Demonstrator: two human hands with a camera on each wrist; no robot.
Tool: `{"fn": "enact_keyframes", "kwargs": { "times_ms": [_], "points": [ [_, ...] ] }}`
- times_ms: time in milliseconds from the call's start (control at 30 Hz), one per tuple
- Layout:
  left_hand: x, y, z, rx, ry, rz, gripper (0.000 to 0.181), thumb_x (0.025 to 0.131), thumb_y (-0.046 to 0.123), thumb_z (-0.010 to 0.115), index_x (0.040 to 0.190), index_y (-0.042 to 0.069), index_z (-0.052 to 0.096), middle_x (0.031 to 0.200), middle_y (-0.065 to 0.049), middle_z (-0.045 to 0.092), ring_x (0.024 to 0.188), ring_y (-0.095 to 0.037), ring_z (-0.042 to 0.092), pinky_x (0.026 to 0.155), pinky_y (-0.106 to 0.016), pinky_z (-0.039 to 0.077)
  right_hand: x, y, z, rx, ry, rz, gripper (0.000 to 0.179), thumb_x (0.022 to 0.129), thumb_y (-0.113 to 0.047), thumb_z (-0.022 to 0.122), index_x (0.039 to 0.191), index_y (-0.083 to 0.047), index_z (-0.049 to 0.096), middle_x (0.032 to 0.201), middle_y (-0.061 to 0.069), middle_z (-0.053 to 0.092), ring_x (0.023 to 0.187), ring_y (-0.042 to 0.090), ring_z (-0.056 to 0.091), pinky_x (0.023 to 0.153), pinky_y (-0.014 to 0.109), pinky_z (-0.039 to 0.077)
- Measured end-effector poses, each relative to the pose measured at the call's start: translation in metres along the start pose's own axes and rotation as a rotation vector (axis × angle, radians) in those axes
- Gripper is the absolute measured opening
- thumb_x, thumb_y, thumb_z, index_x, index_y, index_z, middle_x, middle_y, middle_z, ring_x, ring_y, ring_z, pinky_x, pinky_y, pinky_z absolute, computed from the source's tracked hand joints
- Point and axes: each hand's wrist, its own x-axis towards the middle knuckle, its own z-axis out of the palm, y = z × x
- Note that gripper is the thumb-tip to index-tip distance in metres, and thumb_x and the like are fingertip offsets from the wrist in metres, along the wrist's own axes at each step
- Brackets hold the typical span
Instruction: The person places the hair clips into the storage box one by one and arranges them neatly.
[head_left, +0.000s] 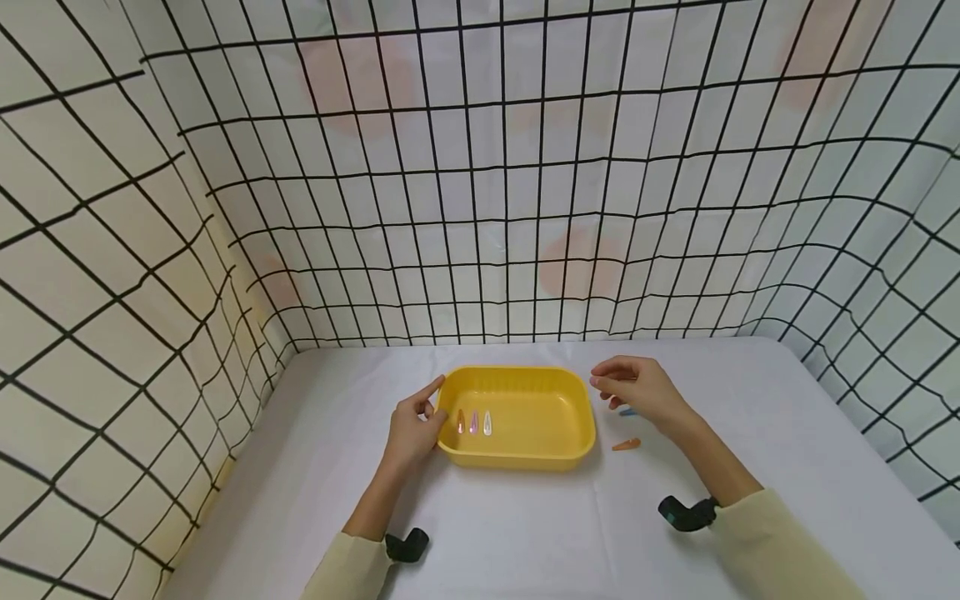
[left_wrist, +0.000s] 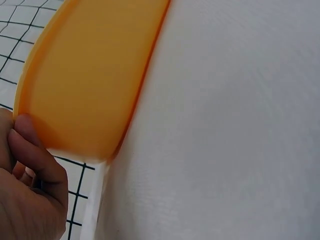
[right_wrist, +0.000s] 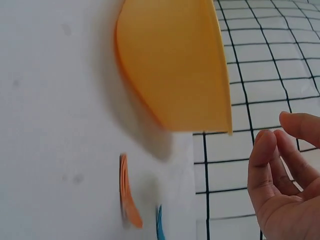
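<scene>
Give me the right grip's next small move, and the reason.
Probably lower the right grip to the blue clip, which lies on the white tabletop close by: that grip appears empty, and the left grip holds one end of the yellow tray, where three other clips lie.

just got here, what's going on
A person's left hand grips the left end of a rectangular yellow plastic tray. Inside, three slim hair clips lie in a row: an orange clip, a pink clip and a white clip. The right hand hovers by the tray's right end, with nothing visible in it. Nearby on the white table lie a blue clip and a second orange clip.
</scene>
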Motion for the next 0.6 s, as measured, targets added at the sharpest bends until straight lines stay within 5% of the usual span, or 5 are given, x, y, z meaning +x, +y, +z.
{"fn": "enact_keyframes", "kwargs": {
  "times_ms": [367, 600],
  "points": [
    [-0.002, 0.001, 0.003, 0.001, 0.04, 0.002, 0.054, 0.093, 0.011, 0.066, 0.144, 0.028, 0.062, 0.071, -0.001, 0.046, 0.043, -0.013, 0.043, 0.042, -0.019, 0.043, -0.007, 0.037, -0.03, -0.049, 0.065, 0.005, 0.043, 0.098, -0.033, 0.069, 0.124, 0.001, 0.066, 0.12, 0.026, 0.069, 0.098, 0.034, 0.068, 0.076, 0.026, 0.062],
    [-0.003, 0.001, 0.005, 0.019, 0.049, 0.001, 0.051, 0.096, 0.015, 0.069, 0.145, 0.028, 0.062, 0.071, -0.001, 0.046, 0.042, -0.013, 0.044, 0.041, -0.019, 0.043, -0.01, 0.061, -0.042, -0.085, 0.087, 0.061, 0.046, 0.1, -0.033, 0.067, 0.129, 0.002, 0.064, 0.121, 0.022, 0.069, 0.094, 0.024, 0.068, 0.076, 0.025, 0.061]
  ]
}}
